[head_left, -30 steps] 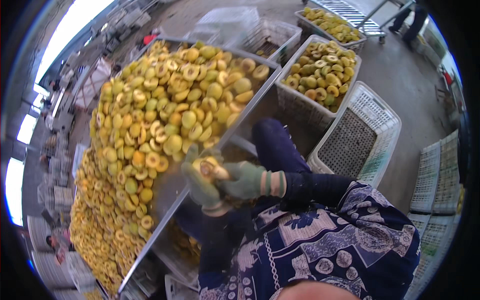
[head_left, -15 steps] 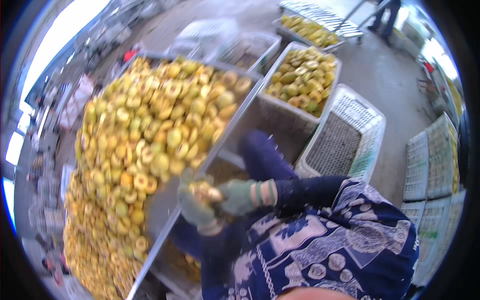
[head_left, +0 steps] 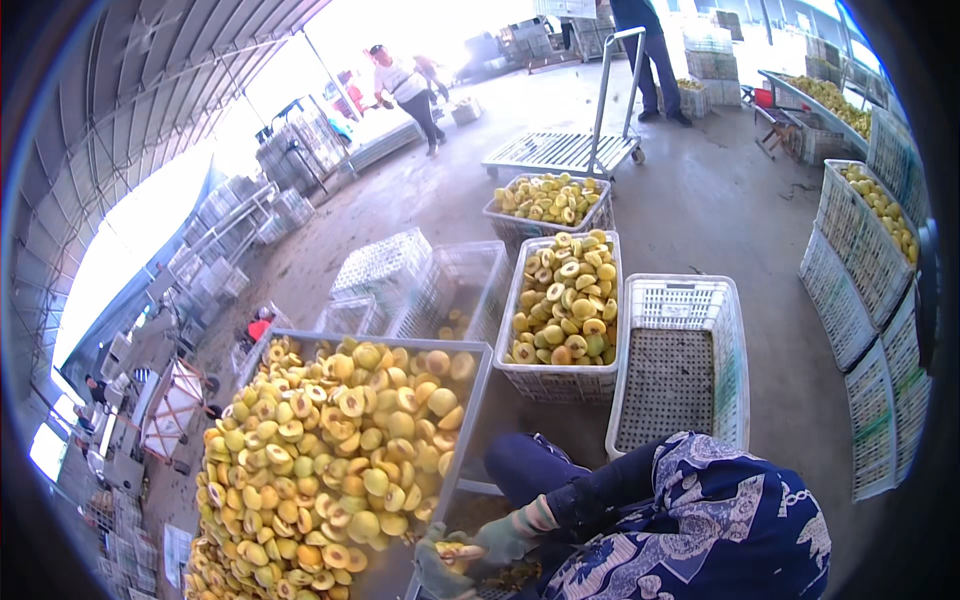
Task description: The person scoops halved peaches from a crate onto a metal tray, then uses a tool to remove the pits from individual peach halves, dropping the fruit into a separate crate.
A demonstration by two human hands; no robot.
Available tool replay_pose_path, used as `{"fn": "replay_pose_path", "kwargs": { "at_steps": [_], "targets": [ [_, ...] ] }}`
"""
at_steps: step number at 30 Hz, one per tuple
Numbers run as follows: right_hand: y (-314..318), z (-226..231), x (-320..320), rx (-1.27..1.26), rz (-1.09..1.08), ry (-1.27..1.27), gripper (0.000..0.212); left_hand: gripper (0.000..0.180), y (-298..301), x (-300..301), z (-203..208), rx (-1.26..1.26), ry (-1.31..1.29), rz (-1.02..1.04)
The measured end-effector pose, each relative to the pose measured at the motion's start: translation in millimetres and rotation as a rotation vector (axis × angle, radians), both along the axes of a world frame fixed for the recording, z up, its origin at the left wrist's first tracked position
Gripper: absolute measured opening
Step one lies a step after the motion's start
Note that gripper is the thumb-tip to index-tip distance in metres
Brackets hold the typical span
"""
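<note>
Low in the picture, my gloved left hand (head_left: 438,572) is closed around a yellow peach piece (head_left: 458,552), beside the metal rim of a large tray table (head_left: 478,390). My right hand (head_left: 510,536), in a grey-green glove, is up against the same fruit with its fingers curled. Whether it holds a small tool is hidden. Heaped on the tray are many halved yellow peaches (head_left: 330,440), some with the stone or its hollow showing. Below my hands more fruit pieces can be partly made out.
Ahead stand a crate full of peach halves (head_left: 560,310), another filled crate (head_left: 548,200) and a white crate with a bare bottom (head_left: 685,370). Beyond is a flat trolley (head_left: 545,152) near a standing person. Stacked crates (head_left: 870,260) line the right; another person (head_left: 405,90) is far off.
The view has tipped upward and turned, so my hands now appear lower in the picture. Both hands stay together at the peach piece beside the tray.
</note>
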State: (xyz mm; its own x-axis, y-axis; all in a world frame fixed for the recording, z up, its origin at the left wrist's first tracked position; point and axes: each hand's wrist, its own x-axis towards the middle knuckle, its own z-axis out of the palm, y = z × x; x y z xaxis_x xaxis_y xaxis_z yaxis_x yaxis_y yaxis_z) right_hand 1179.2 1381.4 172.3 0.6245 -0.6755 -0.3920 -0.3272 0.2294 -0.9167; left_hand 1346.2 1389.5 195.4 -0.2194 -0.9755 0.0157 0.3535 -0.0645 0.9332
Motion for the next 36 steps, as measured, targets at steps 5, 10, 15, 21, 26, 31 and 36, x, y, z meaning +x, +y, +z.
{"fn": "replay_pose_path", "kwargs": {
  "at_steps": [5,10,15,21,26,31,36],
  "targets": [
    [13.9,30.1,-13.4,0.374,-0.018,-0.221,0.017,0.026,6.2,-13.7,5.8,-0.051,-0.169,0.155],
    [5.9,23.2,-15.0,0.794,0.282,-0.508,0.017,0.026,1.3,-19.9,6.0,-0.077,-0.224,0.194],
    [10.7,22.0,-11.3,0.903,0.429,-0.689,0.015,0.027,-0.5,-26.8,5.5,-0.106,-0.266,0.223],
    [22.3,30.7,-15.7,0.907,0.284,-0.604,0.015,0.028,13.6,-30.4,2.5,-0.142,-0.264,0.314],
    [18.9,-2.4,6.7,1.434,0.38,-1.205,0.029,0.029,8.2,-38.6,-3.5,-0.96,-0.958,0.745],
    [22.7,17.1,-13.9,1.329,0.475,-1.481,0.035,0.037,-4.0,-66.4,16.7,-0.1,0.069,0.543],
    [25.6,35.6,7.0,1.176,0.294,-1.279,0.034,0.043,7.6,8.4,9.7,-0.541,-0.592,0.738]
  ]
}}
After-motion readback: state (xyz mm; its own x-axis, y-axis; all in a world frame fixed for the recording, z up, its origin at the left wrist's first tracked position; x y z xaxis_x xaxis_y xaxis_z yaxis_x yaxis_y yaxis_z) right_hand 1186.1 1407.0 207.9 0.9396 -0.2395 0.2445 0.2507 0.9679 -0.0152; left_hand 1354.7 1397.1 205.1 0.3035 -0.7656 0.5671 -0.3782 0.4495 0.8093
